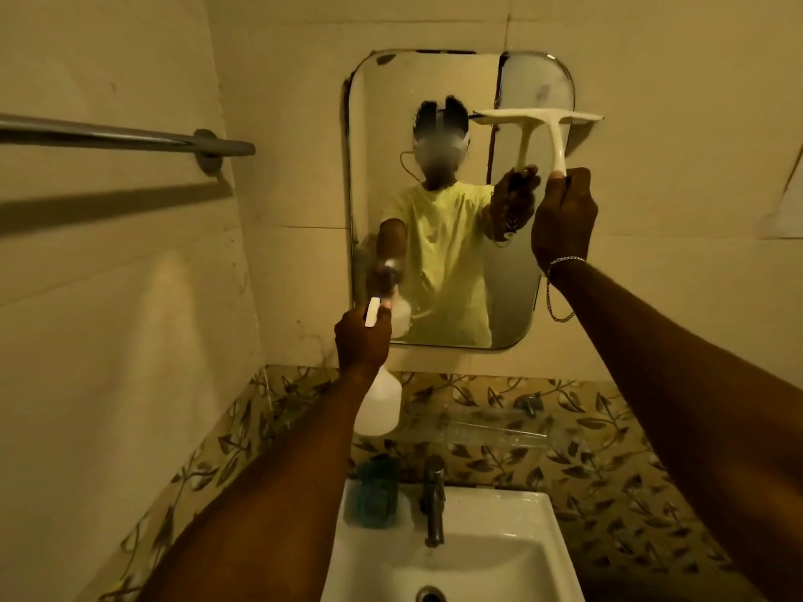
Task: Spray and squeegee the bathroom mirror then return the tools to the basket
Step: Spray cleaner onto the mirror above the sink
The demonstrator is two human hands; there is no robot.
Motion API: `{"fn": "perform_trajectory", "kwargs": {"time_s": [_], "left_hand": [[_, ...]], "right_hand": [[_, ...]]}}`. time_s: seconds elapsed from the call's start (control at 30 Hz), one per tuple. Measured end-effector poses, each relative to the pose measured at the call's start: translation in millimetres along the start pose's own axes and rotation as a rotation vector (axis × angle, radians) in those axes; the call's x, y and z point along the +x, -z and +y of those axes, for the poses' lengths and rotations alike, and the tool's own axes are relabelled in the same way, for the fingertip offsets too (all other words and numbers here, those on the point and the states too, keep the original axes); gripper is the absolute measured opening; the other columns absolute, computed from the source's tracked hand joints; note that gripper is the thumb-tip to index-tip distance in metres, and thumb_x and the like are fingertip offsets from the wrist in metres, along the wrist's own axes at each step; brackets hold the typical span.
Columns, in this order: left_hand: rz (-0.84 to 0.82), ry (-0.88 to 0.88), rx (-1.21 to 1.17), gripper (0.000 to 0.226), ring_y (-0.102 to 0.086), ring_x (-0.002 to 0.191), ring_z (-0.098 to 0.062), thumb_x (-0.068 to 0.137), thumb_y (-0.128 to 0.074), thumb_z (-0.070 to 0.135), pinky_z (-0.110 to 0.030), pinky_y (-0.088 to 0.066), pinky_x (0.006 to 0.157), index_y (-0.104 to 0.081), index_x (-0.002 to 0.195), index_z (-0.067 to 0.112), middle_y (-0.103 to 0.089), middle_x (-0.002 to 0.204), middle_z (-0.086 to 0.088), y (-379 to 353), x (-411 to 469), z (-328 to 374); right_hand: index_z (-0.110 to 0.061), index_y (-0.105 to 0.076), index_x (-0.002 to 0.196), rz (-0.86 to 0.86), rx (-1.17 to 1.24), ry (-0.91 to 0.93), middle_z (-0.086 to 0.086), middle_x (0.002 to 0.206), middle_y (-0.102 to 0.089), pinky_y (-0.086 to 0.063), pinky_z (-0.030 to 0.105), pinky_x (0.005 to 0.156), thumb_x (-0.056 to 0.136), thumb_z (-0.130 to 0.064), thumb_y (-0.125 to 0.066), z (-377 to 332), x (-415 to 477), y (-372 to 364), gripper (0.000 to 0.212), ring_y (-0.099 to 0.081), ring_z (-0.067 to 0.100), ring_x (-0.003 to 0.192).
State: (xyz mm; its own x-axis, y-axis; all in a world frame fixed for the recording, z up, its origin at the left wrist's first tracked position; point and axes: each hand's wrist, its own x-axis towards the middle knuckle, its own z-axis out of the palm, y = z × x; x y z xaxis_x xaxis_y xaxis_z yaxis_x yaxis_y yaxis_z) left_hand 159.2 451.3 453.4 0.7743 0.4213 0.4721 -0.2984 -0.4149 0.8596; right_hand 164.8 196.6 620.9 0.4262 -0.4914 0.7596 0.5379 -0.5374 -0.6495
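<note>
A rounded rectangular mirror [460, 102] hangs on the cream wall above the sink. My right hand [564, 215] grips the handle of a white squeegee [558, 136]. Its blade lies flat against the glass near the mirror's upper right edge. My left hand [361, 343] holds a translucent white spray bottle [380, 406] by its trigger head, near the mirror's lower left corner. The nozzle points towards the glass. Parts of the mirror look hazy. No basket shows in this view.
A white sink [499, 553] with a dark faucet [433, 497] sits below. A teal object [377, 493] stands on the sink's left rim. A clear shelf [478, 423] runs under the mirror. A metal towel bar [121, 139] juts from the left wall.
</note>
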Motion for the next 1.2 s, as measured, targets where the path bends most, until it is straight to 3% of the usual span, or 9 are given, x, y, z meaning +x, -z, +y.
{"fn": "perform_trajectory", "kwargs": {"time_s": [0.1, 0.23, 0.37, 0.5, 0.6, 0.73, 0.97, 1.1, 1.2], "left_hand": [[-0.105, -0.045, 0.035, 0.038, -0.066, 0.068, -0.026, 0.095, -0.065, 0.042, -0.031, -0.046, 0.059, -0.076, 0.087, 0.007, -0.07, 0.073, -0.008, -5.9, -12.5, -1.9], [-0.34, -0.09, -0.082, 0.038, -0.069, 0.074, -0.034, 0.096, -0.069, 0.035, -0.049, -0.056, 0.069, -0.073, 0.087, -0.002, -0.071, 0.077, -0.02, -26.9, -36.5, 2.2], [-0.469, -0.147, -0.116, 0.033, -0.062, 0.068, -0.027, 0.094, -0.071, 0.031, -0.037, -0.047, 0.063, -0.066, 0.08, 0.002, -0.063, 0.069, -0.01, -61.0, -63.0, 15.7], [-0.542, -0.152, -0.158, 0.026, -0.058, 0.069, -0.023, 0.094, -0.072, 0.03, -0.031, -0.043, 0.063, -0.067, 0.089, 0.004, -0.059, 0.072, -0.003, -91.5, -85.8, 27.4], [-0.496, -0.063, -0.07, 0.034, -0.067, 0.078, -0.033, 0.094, -0.069, 0.037, -0.033, -0.048, 0.064, -0.073, 0.096, 0.003, -0.068, 0.08, -0.009, -108.3, -98.2, 34.2], [-0.433, -0.048, 0.061, 0.039, -0.069, 0.089, -0.034, 0.095, -0.066, 0.043, -0.044, -0.057, 0.079, -0.076, 0.103, 0.006, -0.075, 0.096, -0.016, -112.2, -103.1, 37.8], [-0.331, -0.059, -0.095, 0.034, -0.063, 0.07, -0.029, 0.097, -0.065, 0.038, -0.039, -0.046, 0.061, -0.065, 0.078, 0.009, -0.063, 0.07, -0.008, -71.3, -79.7, 23.6], [-0.286, -0.044, -0.114, 0.031, -0.064, 0.067, -0.02, 0.096, -0.066, 0.04, -0.035, -0.048, 0.059, -0.068, 0.084, 0.011, -0.065, 0.07, -0.003, -40.1, -53.1, 22.2], [-0.235, -0.059, -0.075, 0.026, -0.063, 0.064, -0.01, 0.095, -0.067, 0.044, -0.023, -0.046, 0.054, -0.063, 0.077, 0.026, -0.063, 0.067, 0.007, -10.4, -27.8, 25.1]], "right_hand": [[-0.001, -0.055, 0.114, 0.012, -0.009, 0.006, -0.009, 0.078, -0.053, -0.038, 0.005, 0.049, 0.106, -0.031, -0.039, -3.3, 2.4, 0.1, 0.034, -0.047, -0.001, 0.061], [-0.002, -0.054, 0.115, 0.015, -0.012, 0.001, -0.01, 0.078, -0.053, -0.04, 0.005, 0.051, 0.106, -0.033, -0.038, -1.9, 4.4, 6.2, 0.035, -0.048, -0.002, 0.061], [-0.001, -0.055, 0.114, 0.039, -0.044, 0.015, -0.001, 0.083, -0.056, -0.038, 0.006, 0.051, 0.107, -0.03, -0.038, 2.2, 7.5, 22.5, 0.034, -0.048, 0.0, 0.062], [0.001, -0.053, 0.115, 0.049, -0.094, 0.03, 0.006, 0.087, -0.056, -0.032, 0.012, 0.049, 0.108, -0.028, -0.037, 9.8, 11.4, 43.6, 0.034, -0.048, 0.011, 0.067], [0.0, -0.053, 0.115, 0.061, -0.107, 0.014, 0.006, 0.086, -0.056, -0.032, 0.013, 0.05, 0.108, -0.029, -0.037, 15.3, 13.8, 55.5, 0.034, -0.047, 0.011, 0.066], [0.0, -0.053, 0.115, 0.059, -0.11, 0.007, 0.005, 0.085, -0.055, -0.033, 0.013, 0.049, 0.108, -0.029, -0.037, 16.4, 15.5, 64.1, 0.033, -0.045, 0.007, 0.063], [-0.007, -0.053, 0.111, -0.028, 0.053, -0.02, -0.011, 0.073, -0.054, -0.039, 0.01, 0.046, 0.106, -0.031, -0.04, -7.8, 3.5, 38.7, 0.028, -0.054, -0.003, 0.055], [-0.019, -0.051, 0.104, -0.085, 0.144, 0.036, -0.012, 0.069, -0.058, -0.044, 0.012, 0.048, 0.105, -0.033, -0.043, -44.6, -7.1, 3.1, 0.017, -0.058, -0.008, 0.055], [-0.014, -0.056, 0.117, -0.161, 0.157, 0.096, -0.002, 0.086, -0.071, -0.06, 0.037, 0.062, 0.106, -0.032, -0.041, -75.1, -13.6, -23.0, 0.026, -0.069, 0.008, 0.074]]}}
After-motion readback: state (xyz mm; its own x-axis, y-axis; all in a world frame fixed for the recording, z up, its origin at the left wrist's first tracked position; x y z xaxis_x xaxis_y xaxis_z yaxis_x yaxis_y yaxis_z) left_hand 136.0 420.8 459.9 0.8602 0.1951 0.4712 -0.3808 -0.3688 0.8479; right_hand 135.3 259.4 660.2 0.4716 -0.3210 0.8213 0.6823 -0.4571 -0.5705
